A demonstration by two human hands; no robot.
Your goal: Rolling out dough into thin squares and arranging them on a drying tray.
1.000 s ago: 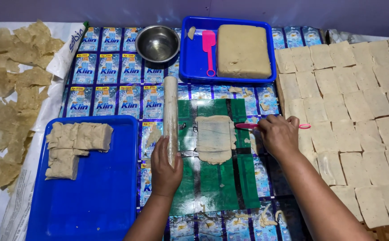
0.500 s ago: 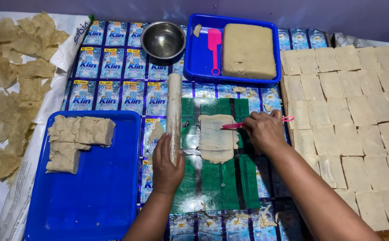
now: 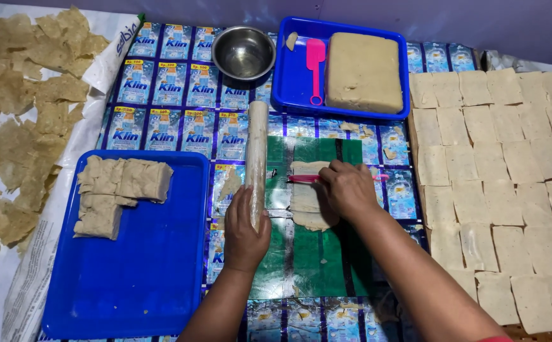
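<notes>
A thin flattened sheet of dough (image 3: 306, 197) lies on the green plastic patch (image 3: 314, 253) at the middle of the mat. My right hand (image 3: 347, 189) rests over the sheet and grips a pink tool (image 3: 304, 179) whose tip lies across the dough's upper part. My left hand (image 3: 244, 228) is wrapped around the lower end of a long pale rolling pin (image 3: 257, 152), which lies lengthwise on the mat just left of the dough.
A blue tray (image 3: 143, 266) at front left holds dough chunks (image 3: 119, 190). A far blue tray (image 3: 295, 95) holds a dough block (image 3: 363, 71) and a pink scraper (image 3: 315, 66). A steel bowl (image 3: 243, 52) stands beside it. Cut squares (image 3: 510, 177) cover the right, dried pieces (image 3: 16, 126) the left.
My right hand has slid left with the pink tool, from the dough sheet's right edge to over the sheet. My left hand stays on the rolling pin.
</notes>
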